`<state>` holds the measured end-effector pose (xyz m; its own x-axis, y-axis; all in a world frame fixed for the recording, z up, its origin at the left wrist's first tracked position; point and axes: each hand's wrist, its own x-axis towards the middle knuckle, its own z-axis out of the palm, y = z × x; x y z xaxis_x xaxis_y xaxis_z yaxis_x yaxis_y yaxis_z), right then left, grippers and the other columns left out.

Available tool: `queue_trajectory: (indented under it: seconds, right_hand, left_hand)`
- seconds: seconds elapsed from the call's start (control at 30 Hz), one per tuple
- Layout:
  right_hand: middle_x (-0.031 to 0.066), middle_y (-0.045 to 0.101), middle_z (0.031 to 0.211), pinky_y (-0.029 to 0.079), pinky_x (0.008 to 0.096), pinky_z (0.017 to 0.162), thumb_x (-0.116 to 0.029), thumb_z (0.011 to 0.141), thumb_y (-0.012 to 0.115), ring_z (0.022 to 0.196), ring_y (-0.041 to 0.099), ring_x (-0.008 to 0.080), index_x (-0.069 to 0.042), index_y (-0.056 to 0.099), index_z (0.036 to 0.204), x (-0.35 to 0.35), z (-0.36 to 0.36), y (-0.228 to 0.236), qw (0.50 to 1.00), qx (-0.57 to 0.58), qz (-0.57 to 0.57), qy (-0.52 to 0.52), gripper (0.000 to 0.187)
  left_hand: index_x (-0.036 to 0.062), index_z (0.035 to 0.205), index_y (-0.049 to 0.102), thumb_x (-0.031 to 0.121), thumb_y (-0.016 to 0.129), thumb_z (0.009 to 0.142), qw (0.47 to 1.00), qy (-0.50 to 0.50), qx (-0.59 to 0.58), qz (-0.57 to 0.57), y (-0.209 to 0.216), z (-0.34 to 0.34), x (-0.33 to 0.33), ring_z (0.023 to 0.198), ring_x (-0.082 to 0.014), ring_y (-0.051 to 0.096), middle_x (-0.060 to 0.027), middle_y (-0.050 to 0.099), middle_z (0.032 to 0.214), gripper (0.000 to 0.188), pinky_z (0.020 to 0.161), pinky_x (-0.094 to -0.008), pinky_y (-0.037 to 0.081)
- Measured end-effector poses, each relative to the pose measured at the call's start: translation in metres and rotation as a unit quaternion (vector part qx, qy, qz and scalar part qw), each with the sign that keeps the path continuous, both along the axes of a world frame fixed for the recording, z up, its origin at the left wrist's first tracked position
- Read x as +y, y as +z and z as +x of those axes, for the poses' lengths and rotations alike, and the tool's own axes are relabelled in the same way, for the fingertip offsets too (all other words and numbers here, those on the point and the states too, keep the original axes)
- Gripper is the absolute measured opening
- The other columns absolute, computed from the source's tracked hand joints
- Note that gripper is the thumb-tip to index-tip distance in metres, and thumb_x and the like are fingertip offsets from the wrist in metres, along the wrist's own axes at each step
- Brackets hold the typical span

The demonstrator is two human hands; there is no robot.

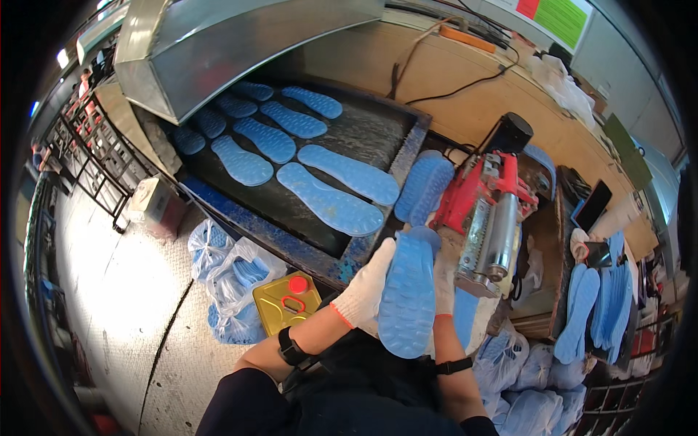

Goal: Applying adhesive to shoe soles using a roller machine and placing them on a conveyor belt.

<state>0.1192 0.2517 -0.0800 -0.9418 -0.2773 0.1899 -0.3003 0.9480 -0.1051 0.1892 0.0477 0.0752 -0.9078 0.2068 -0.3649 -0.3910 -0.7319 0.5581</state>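
Note:
A blue shoe sole (407, 301) with a bumpy surface is held upright in front of my body. My left hand (369, 287), in a white knitted glove, grips its left edge. On the other edge is my gloved right hand (445, 280), its fingers mostly hidden behind the sole. Just beyond, a red machine (476, 192) with a metal roller (500, 236) stands on the bench. Another blue sole (424, 187) rests left of this machine. More blue soles (331, 200) lie in rows on a dark flat bed (363, 131) at the far left.
A sheet-metal hood (240, 51) hangs over the bed. At lower left stand a yellow can (287, 301) and plastic bags of blue soles (236, 283). More bags (534, 407) sit at lower right, below stacked soles (611, 301). Cables (465, 94) cross the wooden panel behind.

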Motion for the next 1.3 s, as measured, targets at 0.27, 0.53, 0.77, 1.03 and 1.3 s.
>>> queue_trajectory:
  seconds: [0.27,0.53,0.77,1.03,1.3]
  right_hand:
    - [0.0258,0.053,0.138,0.043,0.0409,0.105,-0.030,0.082,0.073,0.123,0.055,0.0348,0.005,0.037,0.146,-0.035,0.010,0.013,0.949,-0.052,-0.280,-0.136,0.081]
    - [0.0110,0.065,0.118,0.049,0.0304,0.089,-0.011,0.079,0.077,0.102,0.062,0.0187,0.003,0.054,0.132,0.051,0.033,0.035,0.789,-0.139,-0.575,-0.164,0.059]
    - [0.0048,0.062,0.119,0.046,0.0279,0.091,-0.009,0.094,0.059,0.103,0.058,0.0136,0.001,0.054,0.131,0.123,0.070,0.075,0.706,-0.113,-0.686,-0.134,0.039]
    - [0.0145,0.057,0.134,0.041,0.0344,0.103,-0.011,0.101,0.050,0.117,0.056,0.0238,0.001,0.047,0.142,0.163,0.060,0.113,0.847,0.084,-0.467,-0.239,0.043]
    - [0.0126,0.062,0.104,0.051,0.0407,0.081,0.003,0.077,0.063,0.093,0.061,0.0324,-0.018,0.072,0.117,0.150,0.000,0.166,0.939,0.325,-0.097,-0.057,0.047]
  left_hand:
    - [0.0027,0.127,0.057,0.048,0.051,0.101,0.961,0.262,0.056,0.070,0.006,-0.119,-0.042,0.108,-0.0243,0.061,-0.0101,0.063,0.118,0.053,0.095,-0.0372,0.051]
    - [0.0000,0.121,0.057,0.048,0.048,0.100,0.936,0.307,0.032,0.167,-0.005,-0.264,-0.068,0.107,-0.0298,0.063,-0.0146,0.062,0.118,0.053,0.087,-0.0455,0.055]
    - [-0.0009,0.135,0.050,0.040,0.041,0.102,0.957,0.284,-0.027,0.048,-0.043,-0.321,-0.087,0.124,-0.0374,0.056,-0.0189,0.055,0.138,0.054,0.105,-0.0485,0.044]
    - [-0.0046,0.139,0.047,0.042,0.048,0.097,0.831,0.296,0.040,-0.470,0.016,-0.244,-0.077,0.136,-0.0355,0.045,-0.0235,0.049,0.146,0.062,0.111,-0.0378,0.035]
    - [0.0027,0.149,0.038,0.034,0.049,0.102,0.915,0.163,0.250,-0.272,0.069,-0.140,0.009,0.141,-0.0315,0.041,-0.0186,0.043,0.150,0.057,0.113,-0.0419,0.035]
